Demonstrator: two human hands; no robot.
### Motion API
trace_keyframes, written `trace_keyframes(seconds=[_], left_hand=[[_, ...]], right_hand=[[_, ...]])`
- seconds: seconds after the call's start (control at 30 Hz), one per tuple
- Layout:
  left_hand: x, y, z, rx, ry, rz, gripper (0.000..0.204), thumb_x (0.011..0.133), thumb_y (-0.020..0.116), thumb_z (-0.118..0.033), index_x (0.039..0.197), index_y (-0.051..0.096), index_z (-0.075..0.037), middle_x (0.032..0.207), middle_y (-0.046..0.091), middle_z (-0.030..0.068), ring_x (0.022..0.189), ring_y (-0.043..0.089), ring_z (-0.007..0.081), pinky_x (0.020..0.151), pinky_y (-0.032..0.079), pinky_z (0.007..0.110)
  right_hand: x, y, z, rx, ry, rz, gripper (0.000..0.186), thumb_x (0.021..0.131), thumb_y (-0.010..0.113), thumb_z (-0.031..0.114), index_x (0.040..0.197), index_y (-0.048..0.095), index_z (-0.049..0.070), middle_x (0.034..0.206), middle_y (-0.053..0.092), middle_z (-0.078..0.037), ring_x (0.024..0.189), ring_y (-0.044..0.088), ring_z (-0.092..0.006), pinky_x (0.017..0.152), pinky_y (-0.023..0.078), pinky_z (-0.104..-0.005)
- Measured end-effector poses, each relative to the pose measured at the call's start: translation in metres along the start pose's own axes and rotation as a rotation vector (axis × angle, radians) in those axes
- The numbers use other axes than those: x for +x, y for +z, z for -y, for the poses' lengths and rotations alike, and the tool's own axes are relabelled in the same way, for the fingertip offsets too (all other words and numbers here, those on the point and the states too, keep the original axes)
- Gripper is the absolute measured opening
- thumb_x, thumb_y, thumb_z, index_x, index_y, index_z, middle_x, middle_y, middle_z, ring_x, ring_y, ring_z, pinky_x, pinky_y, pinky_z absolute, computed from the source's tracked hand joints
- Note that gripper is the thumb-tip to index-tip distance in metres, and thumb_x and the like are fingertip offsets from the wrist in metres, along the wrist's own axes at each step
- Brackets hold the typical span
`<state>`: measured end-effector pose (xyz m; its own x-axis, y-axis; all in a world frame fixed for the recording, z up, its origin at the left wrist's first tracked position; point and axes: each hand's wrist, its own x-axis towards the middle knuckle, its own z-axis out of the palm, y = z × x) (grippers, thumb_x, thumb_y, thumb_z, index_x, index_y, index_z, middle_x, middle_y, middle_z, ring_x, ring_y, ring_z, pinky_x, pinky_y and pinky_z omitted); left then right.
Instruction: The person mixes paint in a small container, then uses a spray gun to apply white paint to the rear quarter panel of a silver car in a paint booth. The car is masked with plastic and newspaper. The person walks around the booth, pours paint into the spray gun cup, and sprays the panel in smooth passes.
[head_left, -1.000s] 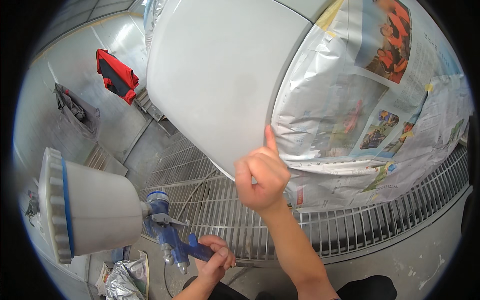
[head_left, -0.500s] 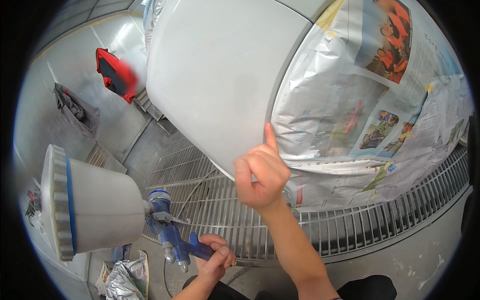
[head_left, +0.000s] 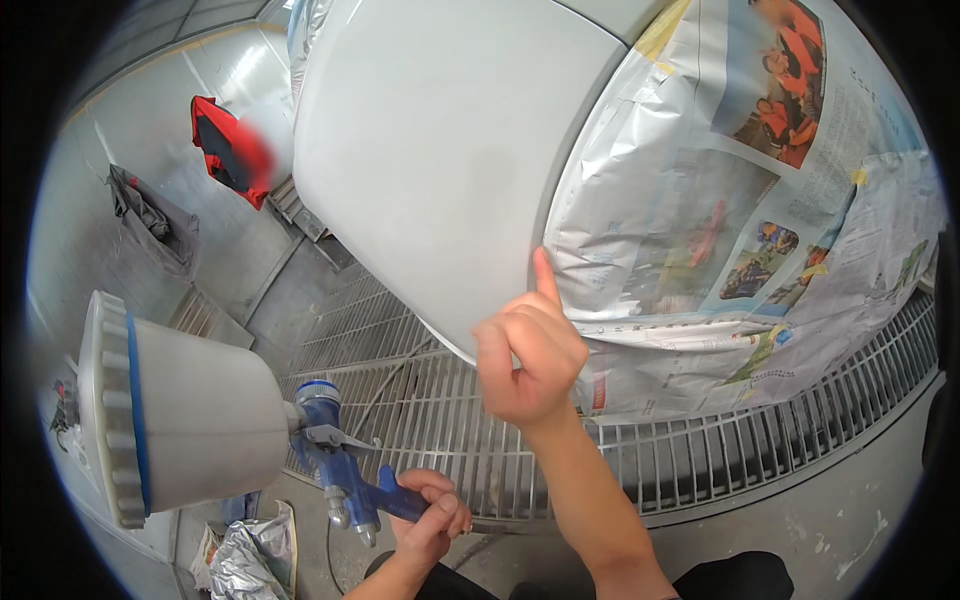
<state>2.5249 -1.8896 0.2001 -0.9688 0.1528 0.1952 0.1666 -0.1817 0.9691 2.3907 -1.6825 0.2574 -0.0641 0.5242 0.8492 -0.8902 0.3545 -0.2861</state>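
My left hand is closed around the handle of a blue spray gun. The gun carries a large whitish paint cup with a ribbed lid and a blue ring, lying sideways to the left. My right hand has one finger stretched out and the others curled in, with nothing visible in them. The stretched fingertip rests at or just over the lower right edge of a smooth pale grey car body panel. Beside that edge, masking newspaper and film cover the neighbouring surface.
Below the panel runs a metal floor grating. A red and black garment and a grey cloth hang on the left wall. Crumpled foil-like sheeting lies on the floor at lower left. A dark hose trails near the gun.
My right hand has shifted very slightly right, its fingertip staying by the panel edge. The spray gun in my left hand has hardly moved.
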Motion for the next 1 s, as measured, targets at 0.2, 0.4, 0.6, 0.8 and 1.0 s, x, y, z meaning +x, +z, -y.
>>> trace_keyframes(seconds=[0.2,0.4,0.6,0.8,1.0], left_hand=[[0.000,0.001,-0.001,0.000,0.001,0.004,0.025,0.093,0.068,-0.008,0.114,0.054,-0.005,0.059,0.038,0.0012,0.045,0.043,0.0157,0.049,0.047,0.037],[0.000,0.001,0.000,-0.005,0.017,0.005,0.025,0.094,0.067,-0.007,0.115,0.055,-0.004,0.059,0.038,0.0011,0.045,0.043,0.0151,0.048,0.047,0.037],[-0.001,-0.002,0.001,0.001,0.018,0.013,0.025,0.094,0.067,-0.008,0.115,0.055,-0.004,0.060,0.038,0.0012,0.045,0.043,0.0152,0.048,0.047,0.037],[-0.001,-0.003,0.001,0.008,0.009,0.013,0.026,0.094,0.068,-0.008,0.116,0.054,-0.005,0.060,0.038,0.0016,0.046,0.043,0.0159,0.048,0.048,0.038],[-0.001,-0.003,0.001,0.010,0.004,0.013,0.026,0.094,0.068,-0.009,0.115,0.054,-0.005,0.060,0.038,0.0018,0.046,0.044,0.0162,0.049,0.048,0.038]], right_hand=[[-0.003,0.003,-0.005,-0.032,-0.022,0.008,0.020,0.084,0.067,0.002,0.065,0.061,0.005,0.059,0.055,-0.004,0.056,0.053,-0.0216,0.117,0.043,-0.0654],[-0.012,-0.004,0.003,-0.003,0.028,-0.035,0.020,0.083,0.067,0.002,0.064,0.062,0.005,0.058,0.055,-0.003,0.056,0.053,-0.0209,0.117,0.043,-0.0652],[-0.008,-0.002,0.002,-0.008,0.012,-0.023,0.018,0.083,0.067,0.001,0.065,0.063,0.005,0.058,0.054,-0.003,0.055,0.052,-0.0207,0.117,0.043,-0.0645],[-0.009,0.002,-0.004,-0.033,-0.012,-0.005,0.019,0.082,0.067,0.002,0.064,0.062,0.005,0.057,0.052,-0.003,0.055,0.052,-0.0208,0.117,0.044,-0.0640],[-0.009,0.000,-0.005,-0.055,-0.018,0.003,0.019,0.082,0.068,0.003,0.064,0.062,0.005,0.057,0.051,-0.004,0.055,0.052,-0.0216,0.115,0.046,-0.0635]])
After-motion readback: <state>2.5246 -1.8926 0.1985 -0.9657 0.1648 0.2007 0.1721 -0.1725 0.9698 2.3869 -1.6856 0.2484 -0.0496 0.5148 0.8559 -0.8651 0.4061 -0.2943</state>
